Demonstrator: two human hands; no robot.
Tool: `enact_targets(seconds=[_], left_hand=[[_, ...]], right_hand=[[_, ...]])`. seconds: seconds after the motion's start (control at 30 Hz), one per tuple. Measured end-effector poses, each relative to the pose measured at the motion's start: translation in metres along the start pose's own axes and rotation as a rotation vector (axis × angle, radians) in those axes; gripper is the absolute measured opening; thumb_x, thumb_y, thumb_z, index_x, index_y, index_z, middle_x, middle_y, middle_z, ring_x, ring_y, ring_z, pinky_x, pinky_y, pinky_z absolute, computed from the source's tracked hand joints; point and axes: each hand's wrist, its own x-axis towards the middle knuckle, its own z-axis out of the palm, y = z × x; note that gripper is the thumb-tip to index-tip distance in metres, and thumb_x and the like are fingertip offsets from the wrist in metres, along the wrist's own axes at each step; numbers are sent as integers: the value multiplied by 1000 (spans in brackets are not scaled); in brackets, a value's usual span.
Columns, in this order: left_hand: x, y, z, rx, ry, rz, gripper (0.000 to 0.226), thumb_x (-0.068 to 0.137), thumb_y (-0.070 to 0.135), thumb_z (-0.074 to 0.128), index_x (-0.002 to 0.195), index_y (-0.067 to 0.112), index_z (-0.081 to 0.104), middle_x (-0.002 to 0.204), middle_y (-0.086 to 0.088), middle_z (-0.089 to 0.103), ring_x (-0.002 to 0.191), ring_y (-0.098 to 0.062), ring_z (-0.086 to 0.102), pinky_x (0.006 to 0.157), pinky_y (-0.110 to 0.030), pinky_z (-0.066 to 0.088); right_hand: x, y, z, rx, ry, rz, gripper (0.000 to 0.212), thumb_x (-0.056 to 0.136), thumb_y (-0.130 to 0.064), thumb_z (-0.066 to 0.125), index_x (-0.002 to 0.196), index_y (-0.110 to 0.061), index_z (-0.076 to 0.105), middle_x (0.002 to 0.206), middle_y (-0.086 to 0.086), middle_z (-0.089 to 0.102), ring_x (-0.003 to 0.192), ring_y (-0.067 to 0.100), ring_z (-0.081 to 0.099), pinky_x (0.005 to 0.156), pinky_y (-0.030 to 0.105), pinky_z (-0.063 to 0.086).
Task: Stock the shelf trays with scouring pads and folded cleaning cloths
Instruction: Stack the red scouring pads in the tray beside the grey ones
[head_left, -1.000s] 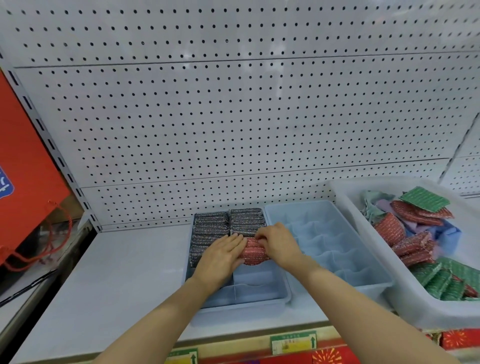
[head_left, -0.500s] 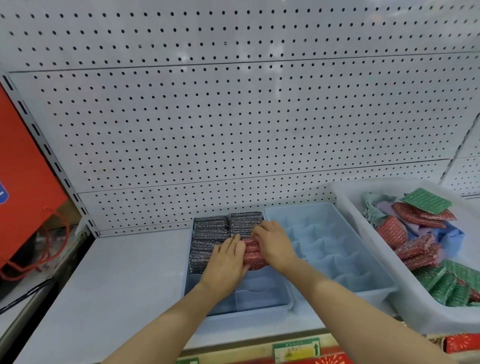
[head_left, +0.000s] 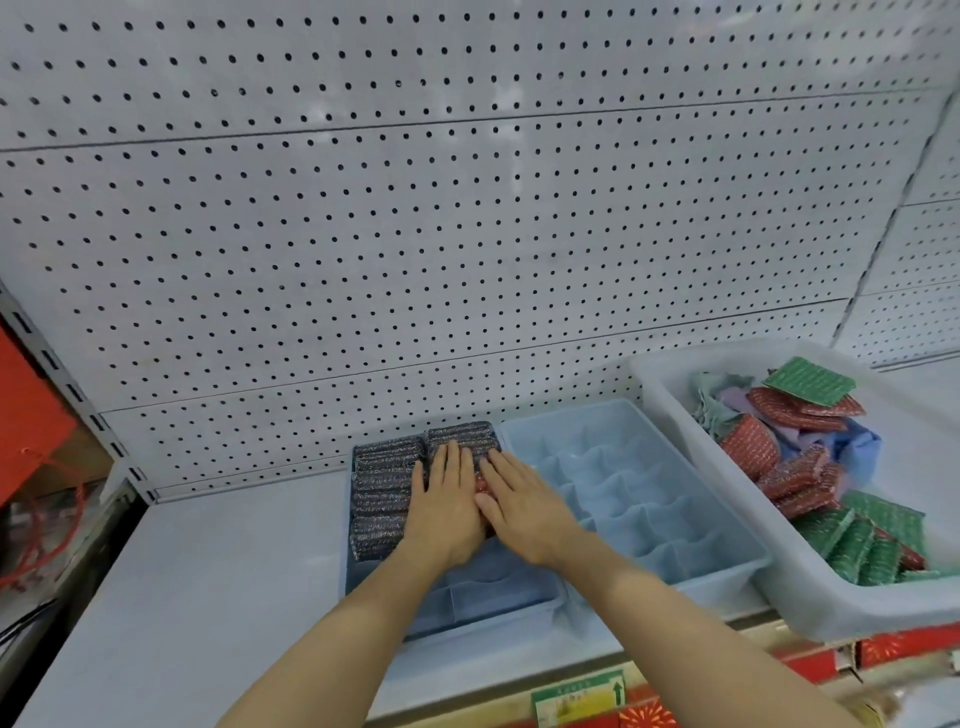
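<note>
A blue divided tray (head_left: 457, 603) on the shelf holds rows of silver-grey scouring pads (head_left: 382, 493) in its far and left cells. My left hand (head_left: 447, 512) lies flat, fingers together, over the pads in the tray's right column. My right hand (head_left: 522, 506) lies flat beside it, palm down. A sliver of red scouring pads (head_left: 482, 486) shows between the two hands, pressed under them. A second blue divided tray (head_left: 628, 493) to the right has nothing in its cells.
A white tub (head_left: 670, 415) at the right holds loose red and green scouring pads (head_left: 795, 478) and folded cloths (head_left: 852, 444). White pegboard (head_left: 467, 234) backs the shelf. Bare shelf surface (head_left: 208, 597) lies left of the trays. A red panel (head_left: 31, 415) stands at far left.
Both hands went from gripping the red pads with curled fingers to lying flat on top of them, pushing them down and back against the grey pads. The camera tilted slightly.
</note>
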Motion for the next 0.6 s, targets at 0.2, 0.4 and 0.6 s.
enact_targets(seconds=[0.2, 0.4, 0.6], left_hand=[[16, -5, -44, 6, -258, 27, 103, 85, 78, 35, 156, 12, 0, 164, -10, -5, 151, -29, 0, 119, -52, 7], [31, 72, -110, -129, 58, 206, 57, 95, 57, 44, 138, 18, 48, 139, -5, 52, 124, -26, 49, 102, -41, 41], [45, 226, -126, -264, 115, 504, 33, 96, 23, 53, 128, 23, 60, 122, -7, 60, 114, -28, 55, 83, -33, 46]], right_hand=[[-27, 8, -42, -58, 16, 74, 106, 73, -69, -18, 151, -9, 22, 158, 13, 19, 146, 28, 16, 120, 38, 6], [-69, 56, -136, -131, 233, 166, 58, 98, -34, 44, 148, -8, 30, 154, 10, 30, 144, 25, 22, 118, 33, 14], [-128, 139, -205, -213, 297, 362, 53, 89, -11, 50, 141, -10, 42, 142, 12, 47, 130, 29, 41, 107, 34, 32]])
